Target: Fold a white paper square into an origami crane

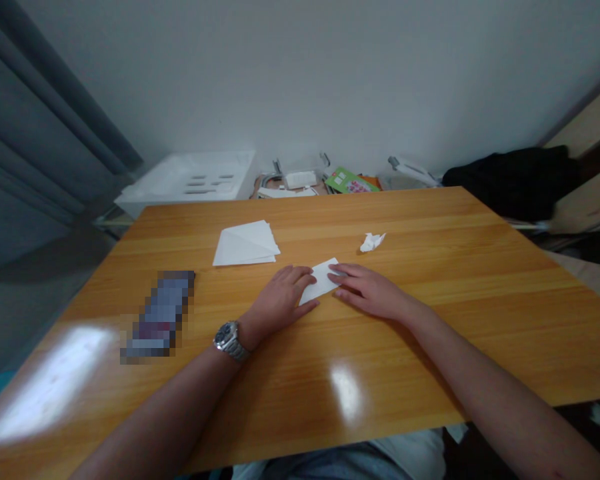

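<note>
A small folded sheet of white paper (321, 280) lies on the wooden table between my two hands. My left hand (281, 298) rests on its left end, fingers stretched over the top edge and thumb apart along the near edge. On the right end, the fingers of my right hand (367, 288) are spread, their tips touching the sheet. A silver watch (230, 341) is on my left wrist. Beyond my left hand lies a stack of white paper sheets (247, 243). A crumpled or folded piece of white paper (372, 242) sits beyond my right hand.
The glossy wooden table (430, 233) spans the view. A pixelated flat item, possibly a phone (161, 313), lies at the left. Past the far edge are a white tray-like object (180, 173), a green booklet (351, 181) and black cloth (515, 179), with a grey curtain (35, 120) leftward.
</note>
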The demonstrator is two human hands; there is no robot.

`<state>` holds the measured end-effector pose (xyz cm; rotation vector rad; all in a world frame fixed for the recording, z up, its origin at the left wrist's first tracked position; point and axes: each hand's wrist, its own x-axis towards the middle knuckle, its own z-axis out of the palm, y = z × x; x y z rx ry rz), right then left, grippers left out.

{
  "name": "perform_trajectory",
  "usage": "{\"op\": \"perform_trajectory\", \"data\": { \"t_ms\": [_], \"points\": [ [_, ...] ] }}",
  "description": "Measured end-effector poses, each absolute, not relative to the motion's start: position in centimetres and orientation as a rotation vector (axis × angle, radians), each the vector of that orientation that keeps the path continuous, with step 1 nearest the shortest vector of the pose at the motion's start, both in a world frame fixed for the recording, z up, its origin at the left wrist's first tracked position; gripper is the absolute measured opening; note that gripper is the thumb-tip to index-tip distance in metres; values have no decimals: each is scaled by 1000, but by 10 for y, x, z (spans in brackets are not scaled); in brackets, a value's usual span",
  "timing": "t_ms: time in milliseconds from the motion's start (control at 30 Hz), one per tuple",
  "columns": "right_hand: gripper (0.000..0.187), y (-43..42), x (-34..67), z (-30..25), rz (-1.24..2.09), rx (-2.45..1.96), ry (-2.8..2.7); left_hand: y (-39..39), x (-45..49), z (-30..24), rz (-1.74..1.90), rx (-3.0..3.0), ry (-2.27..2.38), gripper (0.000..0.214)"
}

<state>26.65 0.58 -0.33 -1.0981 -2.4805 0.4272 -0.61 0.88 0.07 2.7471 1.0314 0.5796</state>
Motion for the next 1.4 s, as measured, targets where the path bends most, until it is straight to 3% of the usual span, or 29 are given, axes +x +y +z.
{"op": "perform_trajectory", "data": {
  "t_ms": [833, 1033, 1400],
  "points": [
    [31, 15, 277, -9, 385, -1030, -2458, 18, -12, -7, 607, 2762, 1034, 26],
    [20, 16, 276, -8, 361, -1006, -2463, 16, -12, -6, 610, 2768, 1048, 29],
    [21, 14, 271, -3, 354, -952, -2367, 15, -12, -6, 605, 2771, 1063, 34]
  ]
}}
